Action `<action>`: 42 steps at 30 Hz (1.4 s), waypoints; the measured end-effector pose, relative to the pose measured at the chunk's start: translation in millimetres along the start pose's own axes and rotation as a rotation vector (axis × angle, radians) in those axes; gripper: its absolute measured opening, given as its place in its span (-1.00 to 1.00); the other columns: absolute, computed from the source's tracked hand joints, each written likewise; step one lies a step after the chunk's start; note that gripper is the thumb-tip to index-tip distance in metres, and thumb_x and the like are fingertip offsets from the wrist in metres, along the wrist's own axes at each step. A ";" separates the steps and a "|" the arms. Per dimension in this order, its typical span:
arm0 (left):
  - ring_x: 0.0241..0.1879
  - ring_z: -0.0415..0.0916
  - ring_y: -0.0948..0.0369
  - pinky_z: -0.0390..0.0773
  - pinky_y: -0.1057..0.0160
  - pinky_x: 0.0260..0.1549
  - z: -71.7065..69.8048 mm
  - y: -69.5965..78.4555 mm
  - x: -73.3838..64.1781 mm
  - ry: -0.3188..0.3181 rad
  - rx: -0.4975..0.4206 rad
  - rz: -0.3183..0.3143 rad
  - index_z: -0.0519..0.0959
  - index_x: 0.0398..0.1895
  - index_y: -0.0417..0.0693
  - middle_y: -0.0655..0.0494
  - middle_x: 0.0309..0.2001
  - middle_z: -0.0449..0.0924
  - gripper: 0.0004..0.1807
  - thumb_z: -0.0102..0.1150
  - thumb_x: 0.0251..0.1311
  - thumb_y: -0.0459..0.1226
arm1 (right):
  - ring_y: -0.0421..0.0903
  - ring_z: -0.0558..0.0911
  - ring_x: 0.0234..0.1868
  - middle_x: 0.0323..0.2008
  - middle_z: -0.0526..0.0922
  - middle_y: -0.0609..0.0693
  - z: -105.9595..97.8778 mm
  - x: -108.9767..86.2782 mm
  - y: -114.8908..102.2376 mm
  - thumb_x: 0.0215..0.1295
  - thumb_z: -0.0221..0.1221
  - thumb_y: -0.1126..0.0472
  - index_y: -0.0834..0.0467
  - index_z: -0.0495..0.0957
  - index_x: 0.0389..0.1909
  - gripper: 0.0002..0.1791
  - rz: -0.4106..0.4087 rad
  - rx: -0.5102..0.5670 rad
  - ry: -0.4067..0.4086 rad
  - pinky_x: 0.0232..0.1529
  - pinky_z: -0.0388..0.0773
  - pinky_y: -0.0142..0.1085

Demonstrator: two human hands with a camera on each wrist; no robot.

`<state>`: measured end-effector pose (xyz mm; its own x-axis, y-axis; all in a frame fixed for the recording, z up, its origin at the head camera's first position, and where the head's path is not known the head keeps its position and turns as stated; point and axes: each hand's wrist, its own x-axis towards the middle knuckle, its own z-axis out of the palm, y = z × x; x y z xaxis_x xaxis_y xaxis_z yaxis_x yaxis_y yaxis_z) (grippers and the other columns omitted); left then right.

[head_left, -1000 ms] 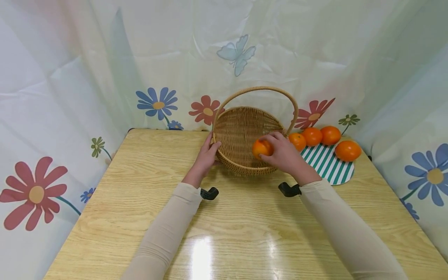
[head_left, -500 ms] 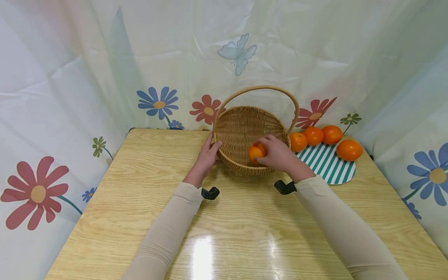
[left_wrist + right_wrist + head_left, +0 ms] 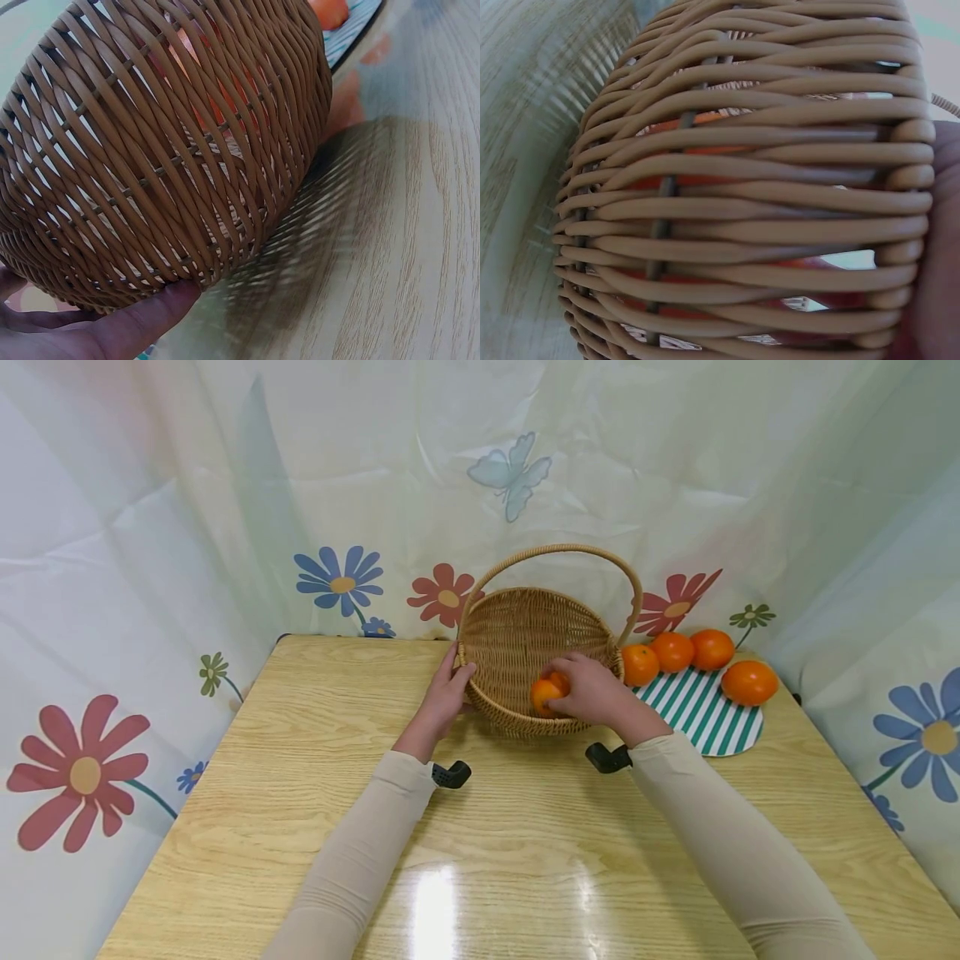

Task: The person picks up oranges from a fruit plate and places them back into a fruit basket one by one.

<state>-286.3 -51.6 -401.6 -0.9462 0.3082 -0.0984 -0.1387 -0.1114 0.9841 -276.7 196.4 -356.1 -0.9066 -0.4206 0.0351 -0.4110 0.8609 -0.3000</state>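
Note:
A wicker basket (image 3: 517, 643) with a tall arched handle stands at the back of the table, its opening facing me. My left hand (image 3: 441, 697) holds it by its left side, thumb near the rim. In the left wrist view, fingers (image 3: 142, 322) lie against the woven wall. My right hand (image 3: 592, 693) reaches over the front rim into the basket. It grips an orange (image 3: 546, 697) low inside, thumb and fingers around it. Through the weave, the right wrist view shows patches of orange colour; the basket wall hides most of the hand there.
Right of the basket, several oranges (image 3: 672, 652) lie on and around a green-and-white striped mat (image 3: 705, 718). One orange (image 3: 750, 682) sits apart at the mat's right edge. A flowered curtain (image 3: 360, 468) hangs close behind the wooden table (image 3: 315, 710).
My right hand has moved left and lower into the basket with the orange, and has nearly stopped over the last half second. The left hand stays on the basket's side.

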 end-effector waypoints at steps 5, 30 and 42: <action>0.42 0.12 -0.20 0.37 -0.28 0.19 -4.0 -12.6 11.6 0.001 -0.023 -0.002 -0.29 0.54 0.49 -0.10 0.54 -0.09 -0.30 -0.21 0.50 -0.06 | 0.13 0.57 -0.10 -0.01 0.57 0.21 -1.7 1.1 0.3 0.23 0.25 0.19 0.19 0.56 0.03 -0.65 0.004 0.003 -0.008 -0.05 0.53 0.00; 0.33 0.31 -0.16 0.47 -0.24 0.10 -4.4 -27.0 20.8 0.086 -0.026 0.021 -0.11 0.48 0.65 -0.04 0.48 0.09 -0.36 -0.14 0.47 -0.01 | 0.12 0.61 -0.01 -0.02 0.65 0.16 -6.7 -11.7 6.3 0.32 0.17 0.15 0.18 0.60 -0.02 -0.72 0.033 0.054 0.082 0.04 0.54 0.05; 0.38 0.24 -0.14 0.44 -0.25 0.12 -6.4 -27.1 22.5 0.059 -0.030 -0.004 -0.22 0.51 0.58 -0.03 0.52 -0.02 -0.34 -0.21 0.50 -0.04 | 0.17 0.53 0.04 0.05 0.56 0.18 -13.6 -26.4 18.0 0.34 0.15 0.15 0.20 0.57 0.04 -0.68 0.078 0.125 0.244 0.06 0.48 0.11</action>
<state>-305.8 -47.7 -431.4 -0.9611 0.2523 -0.1120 -0.1506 -0.1389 0.9788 -261.5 226.9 -349.4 -0.9376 -0.2598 0.2312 -0.3376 0.8394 -0.4259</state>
